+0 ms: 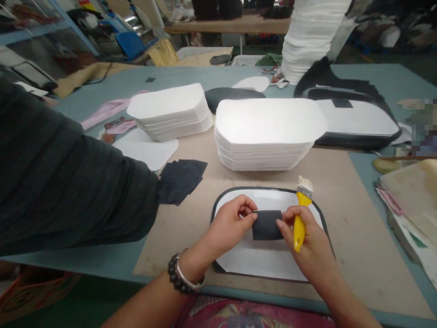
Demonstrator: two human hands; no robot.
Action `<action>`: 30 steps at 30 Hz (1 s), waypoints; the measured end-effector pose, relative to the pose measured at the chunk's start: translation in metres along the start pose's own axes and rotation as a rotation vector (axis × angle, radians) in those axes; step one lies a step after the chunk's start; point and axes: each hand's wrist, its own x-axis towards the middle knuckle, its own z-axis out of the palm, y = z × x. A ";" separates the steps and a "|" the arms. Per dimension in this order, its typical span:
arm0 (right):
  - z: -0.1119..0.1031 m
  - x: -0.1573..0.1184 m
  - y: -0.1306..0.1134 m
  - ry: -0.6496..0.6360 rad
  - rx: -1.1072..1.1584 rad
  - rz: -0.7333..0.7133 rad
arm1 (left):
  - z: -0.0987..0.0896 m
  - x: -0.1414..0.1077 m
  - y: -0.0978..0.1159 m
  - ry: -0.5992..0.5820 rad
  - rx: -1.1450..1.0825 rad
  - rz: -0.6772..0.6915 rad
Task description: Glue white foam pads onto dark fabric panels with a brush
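Note:
Between both hands is a small black fabric patch (267,225), held over a white panel with a black border (239,259). My left hand (234,218) pinches the patch at its left edge; a bead bracelet and a bangle circle that wrist. At the patch's right edge, my right hand (303,232) grips it between thumb and finger. The same hand also carries a yellow-handled brush (299,223), its pale bristles pointing away from me. A loose pile of black patches (180,181) lies to the left of the panel.
Behind the panel stand two stacks of white panels (266,123). Black-edged panels (368,118) are piled at the right, topped by a dark patch. A large black roll (68,173) fills the left side. A tall white stack (307,41) rises at the back.

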 end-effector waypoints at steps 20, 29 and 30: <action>0.033 0.055 0.033 0.069 -0.595 0.050 | 0.033 0.056 -0.012 0.270 0.941 0.217; 0.026 0.052 0.035 0.127 -0.675 0.047 | 0.026 0.054 -0.011 0.361 0.971 0.201; 0.020 0.050 0.035 0.150 -0.641 0.056 | 0.020 0.048 -0.008 0.386 0.946 0.211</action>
